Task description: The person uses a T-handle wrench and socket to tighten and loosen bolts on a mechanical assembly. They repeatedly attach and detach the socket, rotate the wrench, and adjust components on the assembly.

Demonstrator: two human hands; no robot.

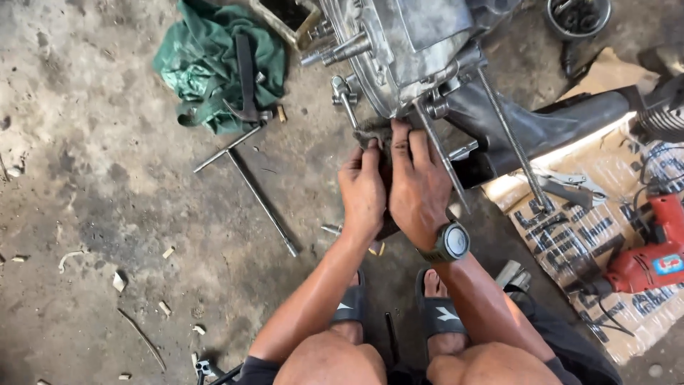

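Observation:
My left hand (pixel 362 191) and my right hand (pixel 417 182) are pressed side by side on a dirty grey rag (pixel 370 131). Both grip it just below the silver engine casing (pixel 399 50) at the top middle. The rag's top edge touches the casing's lower rim; most of the rag is hidden between my palms. A watch (pixel 449 244) sits on my right wrist. A thin metal rod (pixel 438 153) runs down from the casing along my right hand's fingers.
A T-handle wrench (pixel 249 178) lies on the concrete left of my hands, below a green cloth (pixel 217 64). Cardboard (pixel 570 235) on the right carries locking pliers (pixel 570 187) and a red power drill (pixel 652 257). A black scooter panel (pixel 541 128) leans right of the casing.

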